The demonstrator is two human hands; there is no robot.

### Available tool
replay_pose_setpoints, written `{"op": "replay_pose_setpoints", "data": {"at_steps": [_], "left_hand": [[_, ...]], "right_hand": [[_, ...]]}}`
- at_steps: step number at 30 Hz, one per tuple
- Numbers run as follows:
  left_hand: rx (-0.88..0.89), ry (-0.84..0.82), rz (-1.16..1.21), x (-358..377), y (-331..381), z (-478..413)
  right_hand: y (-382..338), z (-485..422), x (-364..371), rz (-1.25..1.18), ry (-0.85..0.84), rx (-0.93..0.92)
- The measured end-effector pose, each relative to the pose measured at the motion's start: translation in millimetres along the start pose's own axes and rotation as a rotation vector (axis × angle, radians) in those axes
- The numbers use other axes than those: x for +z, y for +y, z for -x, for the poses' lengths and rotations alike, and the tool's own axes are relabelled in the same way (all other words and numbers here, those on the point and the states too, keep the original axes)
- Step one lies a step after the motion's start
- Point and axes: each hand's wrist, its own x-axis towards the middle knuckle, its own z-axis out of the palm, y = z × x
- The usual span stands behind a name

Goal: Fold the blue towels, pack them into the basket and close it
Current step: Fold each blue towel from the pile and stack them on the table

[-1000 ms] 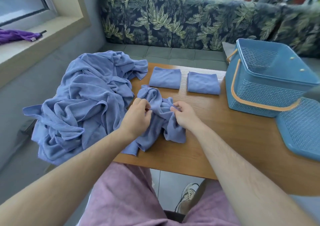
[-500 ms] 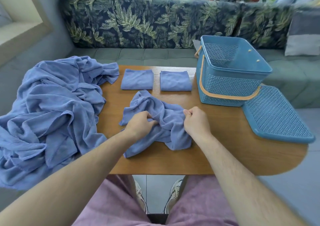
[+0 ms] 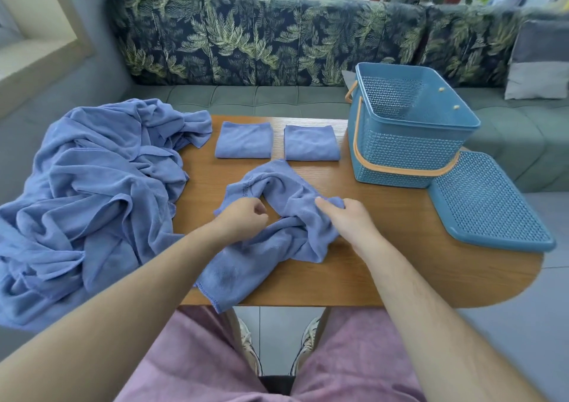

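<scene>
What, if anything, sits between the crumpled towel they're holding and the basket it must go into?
Nothing visible. The left hand and right hand grip the crumpled towel; only bare table separates it from the basket, whose top is open. Its lid lies on the table beside it, and the handle is folded down.

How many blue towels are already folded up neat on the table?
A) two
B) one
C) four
A: two folded towels, one beside the other, lie flat on the wooden table. The crumpled towel in front of them is gripped by the left hand and the right hand.
</scene>
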Motion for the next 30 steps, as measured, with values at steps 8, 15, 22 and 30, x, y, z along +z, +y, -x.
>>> {"op": "replay_pose_setpoints", "data": {"at_steps": [8,15,22,30], "left_hand": [[0.097,0.026,0.406,29,47,-20],[0.134,0.083,0.741,29,32,-10],[-0.119,-0.004,0.959,6,18,-11],[0.014,-0.072,1.036,-34,25,6]], "right_hand": [[-7,5,6,-0.045,-0.12,-0.09],[-13,-6,27,-0.113,-0.074,-0.127],[-44,-3,32,-0.626,-0.241,-0.001],[-64,-3,20,-0.459,-0.255,-0.08]]}}
